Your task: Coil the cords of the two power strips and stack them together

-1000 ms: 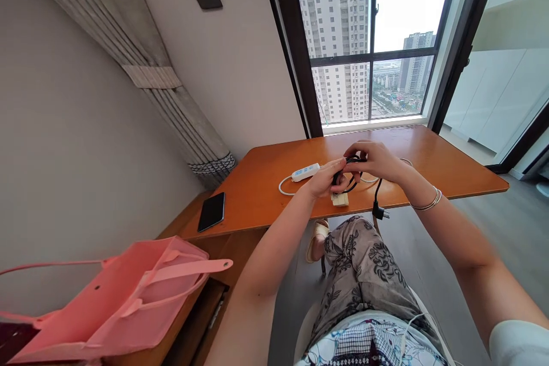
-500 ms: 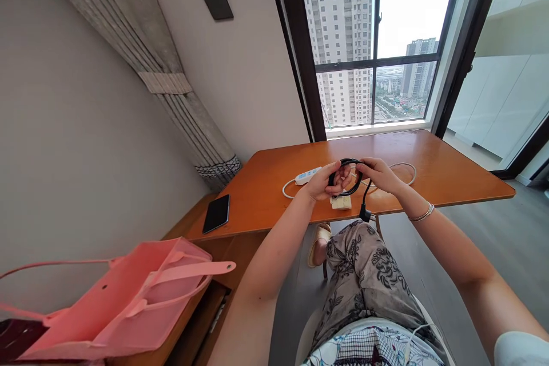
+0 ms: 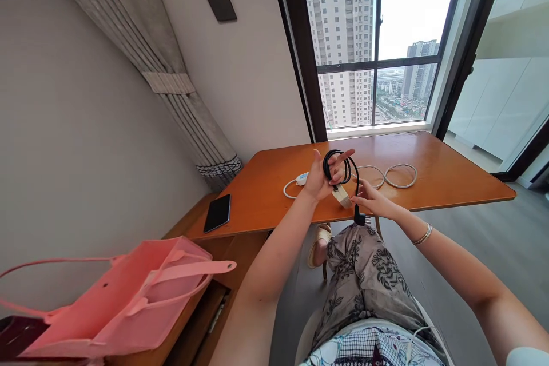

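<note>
My left hand [image 3: 322,176] is raised over the orange table [image 3: 450,174] with a black cable [image 3: 338,167] coiled in loops round its fingers; the thumb and fingertips stick out. My right hand [image 3: 371,201] is lower and nearer me, pinching the cable's free end just above its black plug [image 3: 359,218], which hangs at the table's front edge. A small beige block [image 3: 342,195] lies on the table under my hands.
A white power strip [image 3: 301,178] with its white cord [image 3: 397,175] looped lies on the table behind my hands. A black phone [image 3: 217,213] rests on the lower left shelf. A pink tote bag [image 3: 124,297] sits at the near left. A window stands behind the table.
My left hand has lifted and turned palm up with the coil round its fingers. My right hand has slid down the cable from the coil to the plug end.
</note>
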`<state>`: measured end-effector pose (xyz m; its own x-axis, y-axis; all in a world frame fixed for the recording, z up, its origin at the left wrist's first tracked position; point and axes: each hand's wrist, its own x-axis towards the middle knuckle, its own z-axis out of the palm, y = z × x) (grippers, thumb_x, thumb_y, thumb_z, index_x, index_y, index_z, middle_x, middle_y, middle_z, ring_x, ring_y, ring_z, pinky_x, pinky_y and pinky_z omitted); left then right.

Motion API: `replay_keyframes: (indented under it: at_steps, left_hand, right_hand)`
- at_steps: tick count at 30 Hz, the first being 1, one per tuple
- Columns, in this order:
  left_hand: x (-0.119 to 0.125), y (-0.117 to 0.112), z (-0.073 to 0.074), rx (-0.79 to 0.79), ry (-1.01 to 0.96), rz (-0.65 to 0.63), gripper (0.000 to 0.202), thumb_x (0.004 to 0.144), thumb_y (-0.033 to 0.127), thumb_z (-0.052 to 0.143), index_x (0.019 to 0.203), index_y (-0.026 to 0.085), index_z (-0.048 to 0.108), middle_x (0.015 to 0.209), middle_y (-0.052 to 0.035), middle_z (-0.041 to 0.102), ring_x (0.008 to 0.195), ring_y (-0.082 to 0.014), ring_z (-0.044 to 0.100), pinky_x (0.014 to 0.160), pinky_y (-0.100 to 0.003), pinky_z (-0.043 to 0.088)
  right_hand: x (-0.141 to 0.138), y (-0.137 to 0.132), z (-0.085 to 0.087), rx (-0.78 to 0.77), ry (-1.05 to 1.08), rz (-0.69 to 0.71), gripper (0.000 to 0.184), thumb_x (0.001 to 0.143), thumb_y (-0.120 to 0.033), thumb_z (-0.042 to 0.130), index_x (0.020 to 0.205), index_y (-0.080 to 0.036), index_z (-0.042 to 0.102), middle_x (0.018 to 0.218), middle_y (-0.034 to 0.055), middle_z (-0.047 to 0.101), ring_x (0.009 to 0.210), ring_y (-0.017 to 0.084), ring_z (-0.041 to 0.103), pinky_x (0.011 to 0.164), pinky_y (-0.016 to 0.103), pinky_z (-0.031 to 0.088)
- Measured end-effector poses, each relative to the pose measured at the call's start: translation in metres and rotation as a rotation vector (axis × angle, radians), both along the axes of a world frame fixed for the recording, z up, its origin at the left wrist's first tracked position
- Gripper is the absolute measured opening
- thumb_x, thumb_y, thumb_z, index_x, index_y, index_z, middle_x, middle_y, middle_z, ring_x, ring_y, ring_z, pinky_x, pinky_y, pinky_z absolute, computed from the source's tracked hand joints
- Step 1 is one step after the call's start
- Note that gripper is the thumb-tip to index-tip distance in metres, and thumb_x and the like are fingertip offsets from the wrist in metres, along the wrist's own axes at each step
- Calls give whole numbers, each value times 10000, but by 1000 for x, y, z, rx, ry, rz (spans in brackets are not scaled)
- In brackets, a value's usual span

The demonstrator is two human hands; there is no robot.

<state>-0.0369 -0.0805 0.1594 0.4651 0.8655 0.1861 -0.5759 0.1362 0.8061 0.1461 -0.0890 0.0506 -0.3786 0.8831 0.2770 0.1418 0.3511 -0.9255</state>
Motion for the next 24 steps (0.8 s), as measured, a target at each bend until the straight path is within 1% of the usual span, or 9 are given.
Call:
replay_keyframes:
  at_steps: [3, 7, 11, 14, 15, 17, 19, 22, 24]
  left_hand:
    - [-2, -2, 2, -17, 4, 17, 450, 995, 481, 412, 662, 179, 394, 1279, -142, 685, 408, -31, 315, 362, -222, 224]
    - [3, -2, 0, 11, -3, 62, 353, 985, 383, 456, 698, 178, 441, 1268, -110, 698, 407, -30, 334, 366, -212, 240]
    - [10, -1, -4, 54, 20, 94, 385, 952, 427, 545, 685, 174, 431, 1359, -99, 654, 446, -28, 440, 379, -205, 289]
    - [14, 0, -7, 64, 58, 88, 425, 894, 465, 646, 664, 163, 455, 1425, -86, 607, 663, -85, 653, 504, -199, 436]
    - [16, 0, -9, 73, 65, 75, 426, 871, 467, 679, 661, 159, 474, 1434, -84, 598, 802, -131, 704, 595, -212, 491]
    - [18, 1, -12, 103, 75, 41, 409, 829, 452, 738, 661, 152, 517, 1441, -84, 588, 1062, -220, 700, 792, -264, 534]
    - [20, 2, -16, 142, 95, 5, 384, 802, 429, 773, 665, 148, 551, 1417, -87, 602, 1163, -256, 663, 879, -293, 520]
    - [24, 1, -23, 190, 158, -35, 328, 826, 398, 748, 675, 154, 590, 1188, -104, 705, 1030, -240, 686, 793, -288, 524]
    - [27, -1, -27, 211, 215, -18, 266, 859, 328, 700, 679, 156, 606, 923, -80, 723, 855, -209, 674, 677, -273, 505]
  right_hand:
    - [4, -15, -14, 67, -202, -30, 751, 879, -338, 640, 1498, -172, 249, 996, 75, 680, 856, 201, 670, 799, 390, 543]
    - [9, -36, -16, 255, -542, -160, 871, 850, -274, 681, 1553, -149, 181, 1102, 138, 680, 1004, 273, 679, 876, 434, 526]
    - [8, -53, 0, 444, -963, -308, 743, 859, -136, 596, 1538, -119, 296, 1219, 190, 641, 1037, 290, 674, 868, 393, 515]
    - [6, -62, 25, 580, -1161, -332, 604, 881, -79, 509, 1479, -123, 437, 1183, 182, 645, 891, 234, 692, 761, 323, 502]
    - [7, -64, 35, 634, -1190, -318, 563, 892, -84, 502, 1453, -123, 477, 1151, 176, 653, 861, 223, 688, 736, 316, 494]
    - [9, -68, 55, 771, -1201, -267, 471, 912, -97, 505, 1378, -128, 562, 1068, 155, 673, 850, 218, 676, 731, 320, 481]
    - [11, -70, 75, 927, -1156, -198, 341, 932, -108, 512, 1232, -157, 664, 994, 126, 692, 868, 217, 663, 766, 333, 470]
    - [12, -69, 100, 1108, -987, -136, 253, 974, -136, 493, 1046, -209, 725, 954, 86, 711, 901, 198, 642, 830, 343, 452]
    - [9, -63, 112, 1160, -865, -154, 257, 1000, -176, 479, 1080, -227, 718, 971, 80, 717, 921, 195, 628, 853, 349, 448]
